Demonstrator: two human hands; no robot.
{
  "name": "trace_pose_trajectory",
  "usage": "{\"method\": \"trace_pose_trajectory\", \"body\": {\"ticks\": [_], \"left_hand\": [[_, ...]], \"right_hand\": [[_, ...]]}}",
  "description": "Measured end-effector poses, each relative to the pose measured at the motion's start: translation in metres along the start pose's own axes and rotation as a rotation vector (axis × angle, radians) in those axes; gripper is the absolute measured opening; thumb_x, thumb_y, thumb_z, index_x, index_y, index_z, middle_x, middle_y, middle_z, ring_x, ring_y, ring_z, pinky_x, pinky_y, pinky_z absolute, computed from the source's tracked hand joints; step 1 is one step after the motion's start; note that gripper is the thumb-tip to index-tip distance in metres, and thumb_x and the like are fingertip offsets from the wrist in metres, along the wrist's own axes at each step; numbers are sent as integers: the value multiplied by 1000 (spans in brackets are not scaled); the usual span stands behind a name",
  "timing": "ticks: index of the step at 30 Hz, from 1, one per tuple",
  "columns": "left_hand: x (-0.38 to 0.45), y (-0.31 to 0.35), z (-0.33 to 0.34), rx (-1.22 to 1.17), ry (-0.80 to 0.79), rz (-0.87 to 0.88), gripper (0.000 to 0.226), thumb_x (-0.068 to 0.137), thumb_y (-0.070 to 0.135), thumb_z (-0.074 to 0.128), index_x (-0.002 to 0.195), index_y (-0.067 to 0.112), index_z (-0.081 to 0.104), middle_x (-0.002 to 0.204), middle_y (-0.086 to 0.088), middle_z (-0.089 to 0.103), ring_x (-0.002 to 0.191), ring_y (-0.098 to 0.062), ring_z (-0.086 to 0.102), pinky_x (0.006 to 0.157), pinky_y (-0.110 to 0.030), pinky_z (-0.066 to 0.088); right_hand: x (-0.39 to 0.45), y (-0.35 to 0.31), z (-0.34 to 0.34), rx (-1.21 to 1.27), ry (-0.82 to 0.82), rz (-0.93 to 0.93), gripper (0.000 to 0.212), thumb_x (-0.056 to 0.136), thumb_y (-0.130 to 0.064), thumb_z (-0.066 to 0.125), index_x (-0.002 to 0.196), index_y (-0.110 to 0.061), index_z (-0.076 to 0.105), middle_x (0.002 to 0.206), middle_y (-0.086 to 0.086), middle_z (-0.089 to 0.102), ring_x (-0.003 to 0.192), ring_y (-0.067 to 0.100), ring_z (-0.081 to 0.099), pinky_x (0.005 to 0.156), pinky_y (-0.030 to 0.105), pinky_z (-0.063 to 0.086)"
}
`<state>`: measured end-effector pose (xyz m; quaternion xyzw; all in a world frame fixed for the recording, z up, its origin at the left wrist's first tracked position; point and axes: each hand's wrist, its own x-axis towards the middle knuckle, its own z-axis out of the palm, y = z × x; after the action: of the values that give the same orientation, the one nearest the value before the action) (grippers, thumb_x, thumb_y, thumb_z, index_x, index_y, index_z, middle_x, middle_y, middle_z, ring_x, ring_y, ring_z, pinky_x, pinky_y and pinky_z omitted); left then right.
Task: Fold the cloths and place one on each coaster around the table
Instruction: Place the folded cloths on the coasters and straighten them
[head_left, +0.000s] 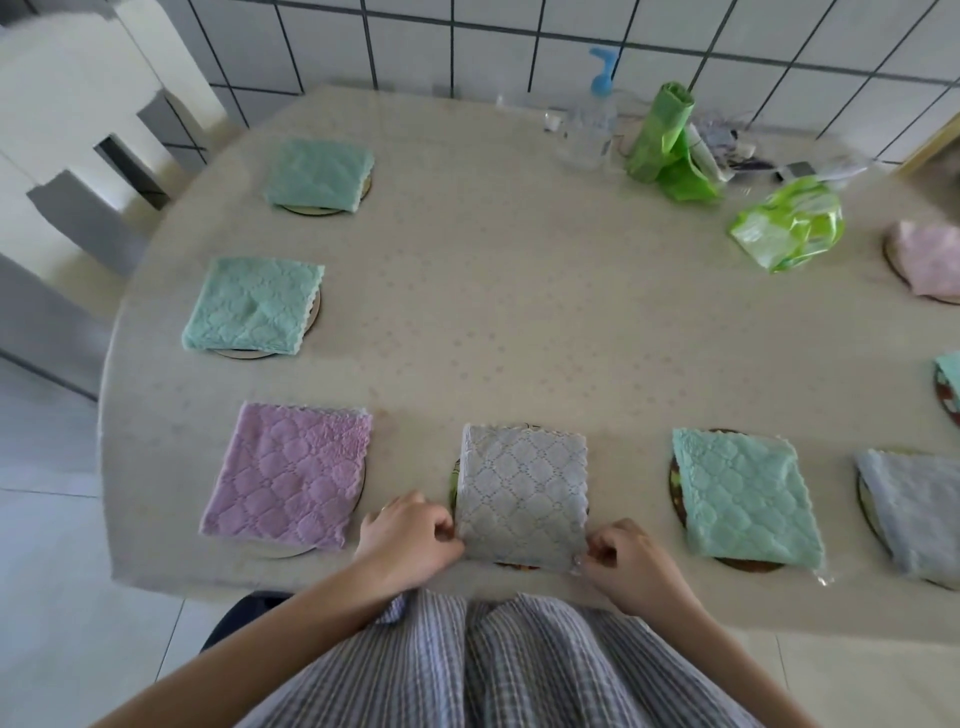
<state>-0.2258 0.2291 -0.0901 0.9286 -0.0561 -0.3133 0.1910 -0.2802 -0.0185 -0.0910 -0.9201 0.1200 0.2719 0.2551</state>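
Grey cloth (522, 496) nearly set on its coaster (455, 483)

Both hands (408, 535) (631, 564) pinch its near corners; letting go unevenly could skew it off the coaster.

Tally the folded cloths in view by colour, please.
Teal cloths: 4
Grey cloths: 2
Purple cloth: 1
Pink cloth: 1
Total: 8
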Motion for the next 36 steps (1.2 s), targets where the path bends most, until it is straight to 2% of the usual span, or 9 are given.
{"method": "trace_pose_trajectory", "body": {"ticks": [6, 10, 13, 17, 21, 24, 29, 31, 36], "left_hand": [[0, -5, 1, 7, -10, 52, 20, 82, 47, 55, 89, 30, 63, 98, 8, 50, 98, -14, 51, 91, -34, 37], [0, -14, -15, -262, -138, 92, 7, 83, 39, 61, 78, 35, 60, 85, 16, 62, 86, -6, 61, 84, -32, 49], [-6, -27, -34, -431, 34, 48, 11, 86, 28, 61, 78, 35, 60, 80, 14, 64, 76, -2, 59, 74, -25, 49], [-24, -68, -61, -630, 364, -65, 18, 86, 18, 62, 73, 31, 60, 68, 12, 62, 60, 1, 55, 58, -12, 41], [-40, -150, -81, -777, 447, -185, 8, 86, 21, 63, 79, 24, 63, 73, 3, 63, 65, -9, 54, 61, -21, 40], [-37, -204, -94, -713, 400, -253, 10, 86, 22, 62, 76, 25, 61, 78, -1, 65, 74, -18, 58, 64, -27, 42], [-19, -234, -105, -530, 136, -136, 10, 87, 23, 61, 76, 24, 62, 84, 4, 65, 80, -15, 60, 66, -22, 43], [-11, -232, -107, -505, 104, -71, 12, 87, 22, 62, 75, 20, 62, 79, 4, 63, 74, -12, 56, 64, -21, 41], [4, -226, -104, -438, 89, -32, 33, 84, 21, 64, 57, 18, 46, 57, 3, 46, 57, -14, 42, 57, -28, 31]], "right_hand": [[-1, 1, -7, 23, -26, -13, 25, 82, -34, 61, 62, -27, 48, 80, -4, 53, 65, 6, 48, 56, 19, 34], [2, -7, -33, 73, 23, 12, 30, 90, -44, 51, 73, -20, 58, 59, -4, 58, 47, 5, 44, 47, 18, 33], [14, -34, -52, 78, 98, -74, 36, 91, -46, 48, 73, -16, 57, 55, -2, 53, 43, 7, 42, 44, 21, 32], [31, -101, -47, 66, 49, -264, 26, 89, -40, 53, 71, -22, 59, 58, -4, 57, 48, 7, 46, 47, 22, 33], [37, -168, 2, 54, -6, -351, 24, 85, -41, 58, 69, -24, 56, 57, -6, 53, 53, 7, 47, 55, 26, 38], [34, -197, 46, 102, 14, -254, 17, 86, -40, 58, 73, -29, 55, 64, -8, 58, 59, 5, 52, 59, 25, 42], [15, -212, 98, 179, 5, -23, 17, 86, -42, 59, 94, -27, 60, 88, -9, 66, 78, 7, 60, 68, 21, 45], [13, -215, 111, 203, 51, 49, 27, 85, -43, 59, 100, -21, 63, 97, -5, 68, 89, 13, 62, 77, 28, 47], [10, -224, 118, 256, 107, 144, 22, 85, -37, 61, 99, -21, 67, 97, -3, 68, 90, 16, 61, 70, 23, 41]]}}
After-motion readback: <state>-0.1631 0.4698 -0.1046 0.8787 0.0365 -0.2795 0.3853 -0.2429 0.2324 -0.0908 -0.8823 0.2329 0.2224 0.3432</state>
